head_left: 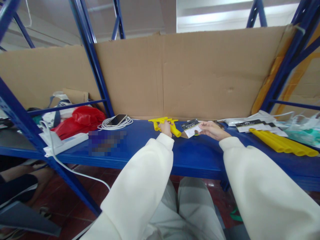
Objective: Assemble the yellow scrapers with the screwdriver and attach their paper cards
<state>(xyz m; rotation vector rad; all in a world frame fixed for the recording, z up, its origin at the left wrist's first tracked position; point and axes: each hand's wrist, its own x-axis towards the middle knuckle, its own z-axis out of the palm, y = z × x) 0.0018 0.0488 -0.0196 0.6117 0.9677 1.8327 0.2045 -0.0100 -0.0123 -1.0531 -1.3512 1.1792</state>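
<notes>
My left hand is closed around one of the yellow plastic pieces, a short tube whose open end points toward me. Thin yellow rods and another stubby tube show just behind and beside its fingers; whether they are joined is unclear. Between the thumb and fingers of my right hand is a folded black-and-white printed card, tilted above the blue shelf. The card's brown inner side faces the yellow tube, a small gap from it. Something small and yellow is partly hidden beneath the card.
Several yellow tubes lie at the right beside more printed cards and clear plastic bags. Leftward are a phone on a coiled white cable, a power strip and a red bag. Cardboard walls the back.
</notes>
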